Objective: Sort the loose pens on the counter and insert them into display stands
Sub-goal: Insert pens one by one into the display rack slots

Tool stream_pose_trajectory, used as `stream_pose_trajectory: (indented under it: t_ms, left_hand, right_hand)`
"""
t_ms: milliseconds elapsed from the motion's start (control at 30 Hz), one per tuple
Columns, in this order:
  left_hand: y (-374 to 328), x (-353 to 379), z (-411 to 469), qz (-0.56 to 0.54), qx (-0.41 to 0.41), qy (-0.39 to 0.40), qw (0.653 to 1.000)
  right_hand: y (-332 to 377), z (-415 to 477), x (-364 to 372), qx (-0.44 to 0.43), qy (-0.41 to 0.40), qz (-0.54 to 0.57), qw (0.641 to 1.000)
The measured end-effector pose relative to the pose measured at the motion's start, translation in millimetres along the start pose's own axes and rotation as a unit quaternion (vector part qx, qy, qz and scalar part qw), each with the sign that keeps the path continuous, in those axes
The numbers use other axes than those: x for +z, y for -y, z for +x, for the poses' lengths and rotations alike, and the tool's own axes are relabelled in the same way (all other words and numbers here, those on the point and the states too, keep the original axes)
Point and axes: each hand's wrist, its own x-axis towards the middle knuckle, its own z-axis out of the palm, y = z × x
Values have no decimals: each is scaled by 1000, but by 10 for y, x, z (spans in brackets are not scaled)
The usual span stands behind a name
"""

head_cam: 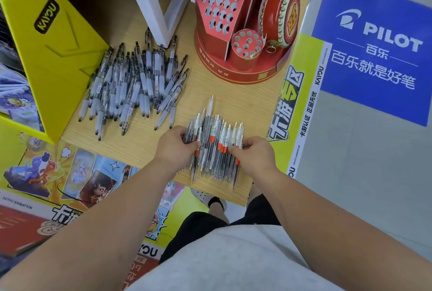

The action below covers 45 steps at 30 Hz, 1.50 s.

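A bunch of clear pens with orange bands lies on the wooden counter near its front edge. My left hand grips the bunch from its left side, fingers curled round the barrels. My right hand pinches the pens on the right side. A larger heap of clear pens with white grips lies farther left. The red display stand, full of empty round holes, stands at the back of the counter.
A yellow KAYOU box leans at the left. A white shelf leg stands behind the left heap. A blue PILOT sign lies on the grey floor at the right. The counter's front edge runs just below the bunch.
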Motion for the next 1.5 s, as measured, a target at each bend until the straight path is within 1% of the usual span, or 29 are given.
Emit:
stream_pose_trajectory:
  t_ms: [267,367,467,567,667,733,833,900,967,1067,1133,1167,1233,1300,1333,1400,1500]
  left_hand:
    - [-17,4,-2,26,0,29,999]
    - [-49,13,-3,19,-1,32,999]
    - [-20,-16,6,-16,-13,26,999]
    - [42,-33,21,-79,-46,30,995]
    - [36,-72,-23,-127,-59,37,989]
    - [35,-107,-46,-159,-61,35,985]
    - [22,-170,-96,-204,-65,35,976]
    - [7,-202,-136,-257,-71,49,963]
    - [-47,-210,-190,-336,-76,82,935]
    - [-185,-169,-302,-420,-78,143,893]
    - [-286,-134,-386,-470,-78,164,864]
    - [-319,-111,-413,-486,-79,170,854]
    - [-362,-81,-456,-512,-84,186,834]
    - [-382,-84,-482,-538,-81,212,812]
    - [-385,-92,-491,-547,-77,222,803]
    - [-371,-122,-494,-560,-68,232,793]
    - [-324,-157,-477,-555,-60,224,798]
  right_hand:
    - [53,33,-22,-2,8,5,1000]
    - [77,55,-59,-4,12,18,1000]
    - [62,62,-107,-9,32,11,999]
    - [27,78,-164,-3,55,26,998]
    - [46,81,-226,-5,80,17,997]
    - [53,85,-269,0,96,36,995]
    - [71,88,-371,34,140,87,986]
    - [163,40,-466,47,163,136,976]
    - [327,-26,-534,39,183,168,968]
    - [656,-200,-532,-13,230,158,960]
    - [842,-333,-484,-55,251,126,958]
    - [917,-393,-459,-83,242,96,962]
    - [1014,-454,-420,-132,192,38,972]
    - [1071,-473,-414,-153,150,24,977]
    - [1091,-479,-422,-158,141,26,977]
    - [1132,-505,-439,-155,149,32,976]
    - [1162,-531,-462,-139,174,79,972]
